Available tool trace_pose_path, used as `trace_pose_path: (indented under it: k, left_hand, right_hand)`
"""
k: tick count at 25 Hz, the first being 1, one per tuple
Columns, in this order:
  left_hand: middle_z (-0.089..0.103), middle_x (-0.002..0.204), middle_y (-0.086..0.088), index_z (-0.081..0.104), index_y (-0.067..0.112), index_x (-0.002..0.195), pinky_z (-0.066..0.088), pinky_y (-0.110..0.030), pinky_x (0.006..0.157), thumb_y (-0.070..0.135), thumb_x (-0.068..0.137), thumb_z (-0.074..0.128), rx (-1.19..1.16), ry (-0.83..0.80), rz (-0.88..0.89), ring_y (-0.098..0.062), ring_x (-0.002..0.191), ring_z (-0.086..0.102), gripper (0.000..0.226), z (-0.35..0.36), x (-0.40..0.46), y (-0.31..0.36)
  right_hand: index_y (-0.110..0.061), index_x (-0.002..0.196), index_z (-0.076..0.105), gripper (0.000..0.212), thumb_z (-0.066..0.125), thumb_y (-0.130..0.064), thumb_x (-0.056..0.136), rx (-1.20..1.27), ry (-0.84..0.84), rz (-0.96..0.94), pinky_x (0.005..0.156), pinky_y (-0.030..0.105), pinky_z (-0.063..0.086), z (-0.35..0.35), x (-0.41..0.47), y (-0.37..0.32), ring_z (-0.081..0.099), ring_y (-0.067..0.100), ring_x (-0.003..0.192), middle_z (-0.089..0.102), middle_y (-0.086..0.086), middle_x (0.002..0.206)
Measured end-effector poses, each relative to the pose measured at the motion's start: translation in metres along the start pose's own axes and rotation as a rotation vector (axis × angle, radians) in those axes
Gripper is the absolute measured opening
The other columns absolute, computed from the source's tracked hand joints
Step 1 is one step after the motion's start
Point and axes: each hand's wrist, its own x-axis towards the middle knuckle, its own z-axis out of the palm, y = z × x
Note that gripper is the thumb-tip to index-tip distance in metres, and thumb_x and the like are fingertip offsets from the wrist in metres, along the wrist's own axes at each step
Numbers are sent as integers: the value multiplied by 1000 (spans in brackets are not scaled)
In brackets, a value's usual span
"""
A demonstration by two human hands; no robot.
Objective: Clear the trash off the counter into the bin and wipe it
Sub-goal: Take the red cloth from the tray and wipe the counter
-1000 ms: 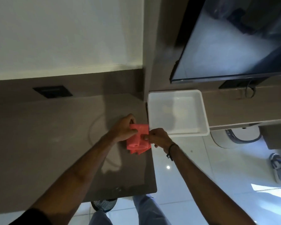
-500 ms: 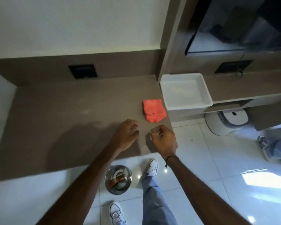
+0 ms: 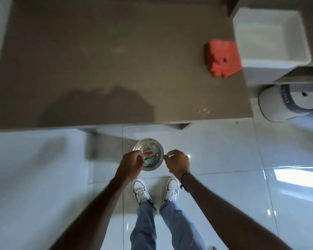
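Observation:
The round metal bin (image 3: 153, 147) stands on the floor just in front of the counter (image 3: 98, 60), with coloured trash inside. My left hand (image 3: 131, 165) hovers over the bin's near-left rim with curled fingers, and what they enclose is hidden. My right hand (image 3: 177, 162) is beside the bin's right rim, thumb and finger pinched on a thin pale scrap (image 3: 170, 156). A folded red cloth (image 3: 222, 57) lies on the counter's right end, away from both hands. A few tiny shiny bits (image 3: 203, 110) sit near the counter's front right edge.
A white plastic tray (image 3: 242, 33) stands right of the cloth on a lower ledge. A white round appliance (image 3: 278, 105) sits on the floor under that ledge. My feet (image 3: 141, 192) are just behind the bin on glossy white tiles.
Both hands let go of the red cloth, drew back across the counter's front edge and dropped to the bin. The view tilted down to the floor.

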Motion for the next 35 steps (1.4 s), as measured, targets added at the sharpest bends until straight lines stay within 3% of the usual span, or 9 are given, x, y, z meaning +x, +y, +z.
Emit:
trace_pose_path:
  k: [2,8,13,16,19,22,26,31,35]
  left_hand:
    - [79,97,-14,73,8,92,61,-40,82,13,90,60,-28,77,-213,-31,93,73,14,34,35,-52]
    - [72,117,-26,59,7,125,63,-51,92,43,71,72,-214,-29,-624,-42,101,75,66,135,125,-201]
    - [76,105,-25,62,8,109,65,-51,86,28,81,66,-247,-25,-615,-40,95,77,34,166,143,-231]
    - [76,110,-25,67,5,109,64,-48,90,28,81,62,-164,-56,-608,-41,101,75,37,149,130,-214]
    - [77,107,-24,67,4,108,66,-51,82,31,84,63,-122,-17,-567,-41,91,78,36,104,87,-160]
    - [77,104,-20,68,5,108,68,-50,70,21,86,61,-90,-32,-535,-36,77,79,28,51,32,-89]
    - [77,113,-23,69,3,116,65,-52,87,25,94,57,-82,-123,-497,-41,98,77,33,-2,-35,-11]
    - [67,129,-30,59,-7,128,61,-51,96,18,98,58,-122,-115,-537,-45,114,70,39,-31,-66,47]
    - [67,130,-29,60,-7,130,65,-50,87,13,99,55,-50,-64,-578,-42,110,72,37,-33,-61,73]
  right_hand:
    - [-20,91,72,28,72,-40,72,44,-15,158,66,42,66,37,46,34,77,25,73,78,8,83]
    - [-10,118,61,55,65,-48,79,-241,-23,197,83,33,55,141,160,138,70,34,102,69,13,116]
    - [2,104,69,28,57,-11,82,-93,-126,325,82,48,63,170,195,153,77,35,88,78,21,98]
    - [-1,100,70,26,58,-19,85,-95,-100,297,72,40,65,152,177,140,78,32,81,78,17,95]
    - [-8,79,67,18,57,-23,81,-258,-170,257,46,16,48,93,126,111,70,7,54,75,5,59]
    - [-4,83,71,22,53,-18,80,-392,-229,199,73,29,61,29,60,72,76,24,79,77,14,73]
    - [-4,103,72,30,56,-17,81,-448,-244,58,89,45,61,-43,-26,13,75,37,94,77,21,99]
    - [-21,116,71,33,55,-36,90,-690,-86,-304,93,37,55,-125,-79,-49,67,32,110,72,9,120]
    - [-24,89,72,18,56,-32,83,-566,262,-689,64,29,58,-181,-77,-98,67,14,69,74,-6,83]
